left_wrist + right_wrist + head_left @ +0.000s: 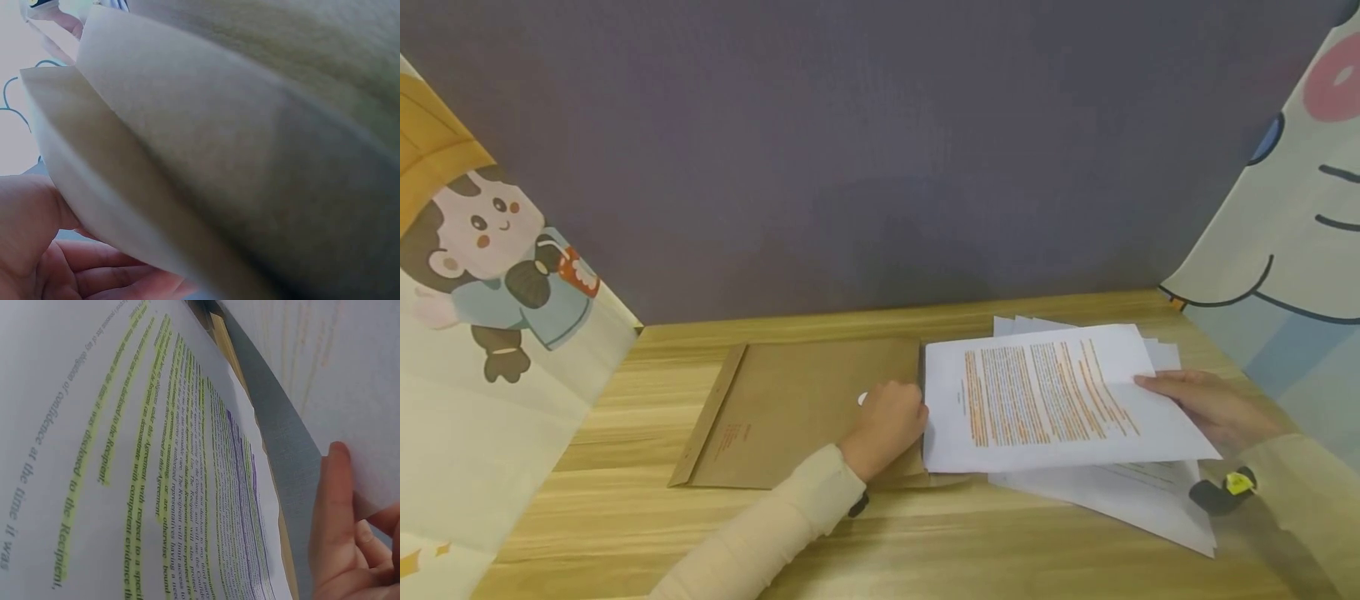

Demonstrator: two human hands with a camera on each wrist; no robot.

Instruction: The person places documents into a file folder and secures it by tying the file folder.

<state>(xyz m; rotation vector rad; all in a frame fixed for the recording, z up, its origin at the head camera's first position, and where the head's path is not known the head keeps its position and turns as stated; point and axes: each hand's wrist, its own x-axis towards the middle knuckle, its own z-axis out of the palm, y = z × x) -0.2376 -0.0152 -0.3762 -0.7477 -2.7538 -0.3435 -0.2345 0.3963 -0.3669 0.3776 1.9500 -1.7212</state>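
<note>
A brown paper document envelope (797,408) lies flat on the table, its flap end at the left. My left hand (889,425) grips its right edge, at the mouth; in the left wrist view the thumb and fingers are around one layer of the envelope (206,131), which gapes apart. My right hand (1217,408) pinches the right edge of a white printed sheet (1052,400) with orange-highlighted lines. The sheet's left edge is right at the envelope's mouth. In the right wrist view, the fingers (337,500) hold the sheet's corner from behind.
Under the held sheet, more loose white papers (1150,500) lie fanned on the wooden table (925,542). A page (144,487) among them has yellow-green and purple marking. A dark grey panel (880,167) stands behind the table, with cartoon-printed walls at both sides.
</note>
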